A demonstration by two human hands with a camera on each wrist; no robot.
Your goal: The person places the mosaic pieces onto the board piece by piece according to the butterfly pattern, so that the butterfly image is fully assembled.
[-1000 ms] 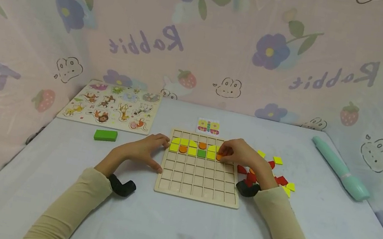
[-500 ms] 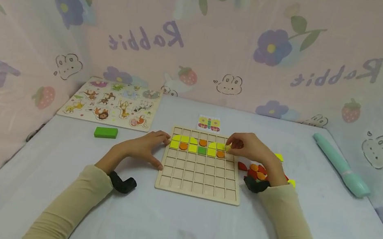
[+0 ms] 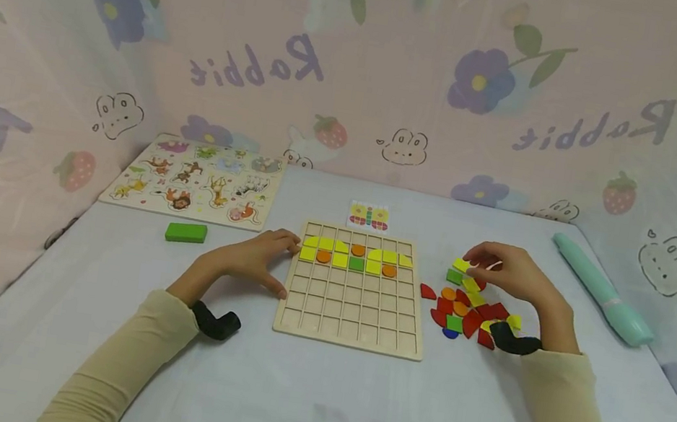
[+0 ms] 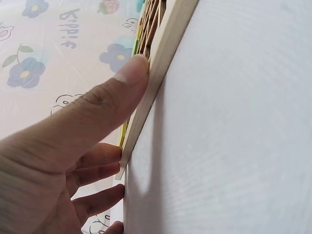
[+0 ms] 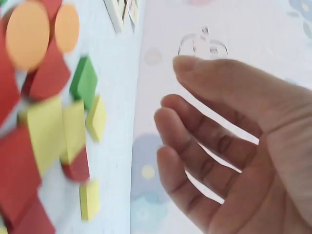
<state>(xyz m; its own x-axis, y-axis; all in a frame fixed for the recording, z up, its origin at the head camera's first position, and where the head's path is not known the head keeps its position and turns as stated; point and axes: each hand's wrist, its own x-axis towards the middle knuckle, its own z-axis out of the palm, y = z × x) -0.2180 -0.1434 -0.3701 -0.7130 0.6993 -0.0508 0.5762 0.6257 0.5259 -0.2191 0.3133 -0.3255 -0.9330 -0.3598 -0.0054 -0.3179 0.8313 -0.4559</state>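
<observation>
A wooden grid board (image 3: 355, 319) lies on the table with two rows of yellow, orange and green pieces near its far side. My left hand (image 3: 251, 260) rests at the board's left edge, its thumb (image 4: 131, 70) and fingertips against the rim, fingers mostly extended. To the right of the board, my right hand (image 3: 515, 270) hovers over the far end of a loose pile of flat pieces. A yellow piece (image 3: 460, 265) and a green piece (image 3: 454, 277) lie by its fingertips. In the right wrist view, nothing is between its loosely bent fingers (image 5: 178, 129).
A small butterfly pattern card (image 3: 368, 217) lies behind the board. An animal puzzle board (image 3: 202, 201) sits at the back left, a green block (image 3: 186, 233) in front of it. A mint-green wand-shaped object (image 3: 602, 290) lies at the right. Red pieces (image 3: 471, 323) fill much of the pile.
My right hand has left the board's upper right corner and moved right over the pile. A yellow piece now sits at the right end of the far row. My left hand stays put.
</observation>
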